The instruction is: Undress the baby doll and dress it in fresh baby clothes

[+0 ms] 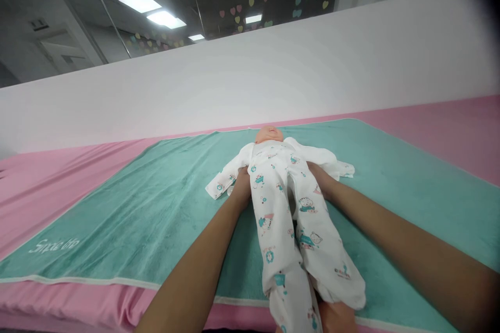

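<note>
A baby doll [269,135] in a white printed sleepsuit [285,203] lies on its back on a teal towel [156,208], head away from me. My left hand [241,186] rests against the doll's left side at the waist, fingers tucked under the suit. My right hand [321,179] presses against the other side of the body, its fingers hidden beneath the fabric. The suit's legs hang toward me over the near edge.
The towel covers a pink sheet [47,182] on a wide surface. A white wall panel [250,78] rises behind it, with a mirror-like glass showing ceiling lights and heart stickers [269,5] above.
</note>
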`<state>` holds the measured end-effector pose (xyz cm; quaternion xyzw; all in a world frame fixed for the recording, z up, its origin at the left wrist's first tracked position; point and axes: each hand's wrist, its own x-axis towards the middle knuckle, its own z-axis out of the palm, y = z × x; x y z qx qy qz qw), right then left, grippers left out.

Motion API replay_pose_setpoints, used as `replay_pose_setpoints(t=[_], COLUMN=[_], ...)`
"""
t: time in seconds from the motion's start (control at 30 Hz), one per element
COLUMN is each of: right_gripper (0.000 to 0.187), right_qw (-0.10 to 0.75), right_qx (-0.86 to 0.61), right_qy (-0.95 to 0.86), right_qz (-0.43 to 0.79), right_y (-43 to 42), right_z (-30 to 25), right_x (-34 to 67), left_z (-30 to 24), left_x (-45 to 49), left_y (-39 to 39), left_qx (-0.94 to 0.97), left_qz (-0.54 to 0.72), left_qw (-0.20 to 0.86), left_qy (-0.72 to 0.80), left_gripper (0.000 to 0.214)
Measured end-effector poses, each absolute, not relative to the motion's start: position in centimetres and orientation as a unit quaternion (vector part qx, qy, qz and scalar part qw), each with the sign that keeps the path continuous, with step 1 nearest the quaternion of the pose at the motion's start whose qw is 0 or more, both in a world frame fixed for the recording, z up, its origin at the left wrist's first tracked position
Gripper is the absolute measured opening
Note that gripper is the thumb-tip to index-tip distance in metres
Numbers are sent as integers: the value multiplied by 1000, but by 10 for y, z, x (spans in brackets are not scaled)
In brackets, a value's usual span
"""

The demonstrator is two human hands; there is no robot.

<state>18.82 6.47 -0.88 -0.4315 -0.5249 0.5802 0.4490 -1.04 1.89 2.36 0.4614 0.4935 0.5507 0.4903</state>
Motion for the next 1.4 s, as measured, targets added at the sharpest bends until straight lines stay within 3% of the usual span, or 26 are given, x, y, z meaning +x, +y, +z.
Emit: replay_pose_setpoints(t=[0.3,0.6,1.07,1.4], right_gripper=[25,22,27,26], right_qw=[452,454,453,465], right_qx=[-432,-434,-433,-429], right_qy=[-529,-530,-547,-557], right_qz=[574,570,556,538], right_y=[65,61,62,62], right_z=[-7,-4,-7,-7], right_x=[188,187,188,188], left_z=[21,18,25,15], left_x=[-11,-12,-10,-12], left_y=[20,23,18,24], left_qx=[472,475,478,491], left_qz=[553,546,539,537], left_qw=[494,482,476,472], left_qy=[477,494,504,498], left_gripper=[19,6,13,4])
